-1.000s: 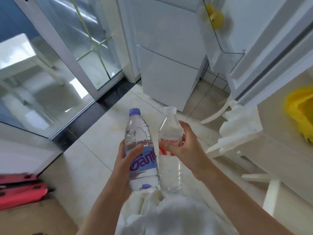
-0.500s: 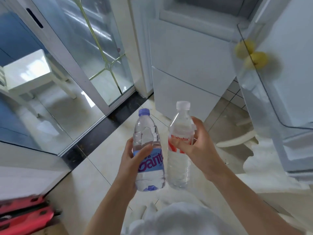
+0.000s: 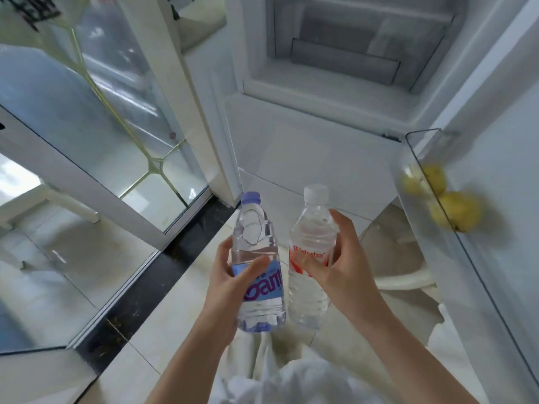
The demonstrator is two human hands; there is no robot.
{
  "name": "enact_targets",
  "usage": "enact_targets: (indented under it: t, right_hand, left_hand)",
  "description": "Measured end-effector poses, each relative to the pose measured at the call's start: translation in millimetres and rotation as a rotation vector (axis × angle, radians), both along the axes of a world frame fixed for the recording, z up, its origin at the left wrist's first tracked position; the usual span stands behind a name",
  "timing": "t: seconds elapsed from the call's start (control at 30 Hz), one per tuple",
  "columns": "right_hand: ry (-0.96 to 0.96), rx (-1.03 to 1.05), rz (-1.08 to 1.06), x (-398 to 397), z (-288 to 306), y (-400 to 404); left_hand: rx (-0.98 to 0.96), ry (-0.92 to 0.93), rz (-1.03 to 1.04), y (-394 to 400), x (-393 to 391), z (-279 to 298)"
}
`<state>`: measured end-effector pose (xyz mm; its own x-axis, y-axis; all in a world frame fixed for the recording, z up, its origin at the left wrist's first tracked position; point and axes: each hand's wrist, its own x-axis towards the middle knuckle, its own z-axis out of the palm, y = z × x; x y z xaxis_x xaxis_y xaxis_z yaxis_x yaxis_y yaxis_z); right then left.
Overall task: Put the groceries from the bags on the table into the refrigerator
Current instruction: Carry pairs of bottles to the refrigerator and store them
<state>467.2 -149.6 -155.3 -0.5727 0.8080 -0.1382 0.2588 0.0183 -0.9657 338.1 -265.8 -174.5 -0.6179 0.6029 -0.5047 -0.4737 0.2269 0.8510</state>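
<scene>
Pale floor tiles run to the open refrigerator (image 3: 335,91) ahead, where the left hand (image 3: 230,284) clamps a blue-labelled bottle (image 3: 258,266) and the right hand (image 3: 341,269) a red-labelled bottle (image 3: 310,258), upright, side by side, seemingly awaiting shelving inside.

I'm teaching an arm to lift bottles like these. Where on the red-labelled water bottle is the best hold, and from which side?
Grip the red-labelled bottle round its labelled mid-body, from its right side, as the right hand does: it stands upright, and the ribbed, near-straight wall there suits a wrap better than the tapering shoulder.
</scene>
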Motion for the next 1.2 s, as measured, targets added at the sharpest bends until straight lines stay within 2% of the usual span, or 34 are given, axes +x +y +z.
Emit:
enact_targets:
  t: [0.23, 0.47, 0.6, 0.7, 0.93, 1.2]
  right_hand:
    - [0.000, -0.028, -0.187, -63.2, 1.8, 75.3]
    - [0.124, -0.032, -0.332, -141.3, 39.9, 148.3]
    - [0.174, -0.022, -0.399, -172.2, 63.9, 188.9]
    - [0.213, 0.011, -0.436, -184.6, 83.2, 212.0]
    - [0.349, 0.089, -0.479, -199.4, 124.3, 278.5]
    - [0.447, 0.316, -0.506, -208.1, 182.6, 349.7]
  left_hand:
    - [0.083, 0.099, -0.124, 89.3, -91.7, 2.1]
    - [0.148, 0.234, -0.327, 176.2, -197.9, 28.0]
    - [0.228, 0.381, -0.436, 227.7, -243.5, 51.7]
    - [0.297, 0.474, -0.491, 260.6, -257.3, 71.6]
    - [0.470, 0.547, -0.522, 342.9, -262.3, 110.5]
    - [0.622, 0.727, -0.380, 418.4, -257.1, 159.2]
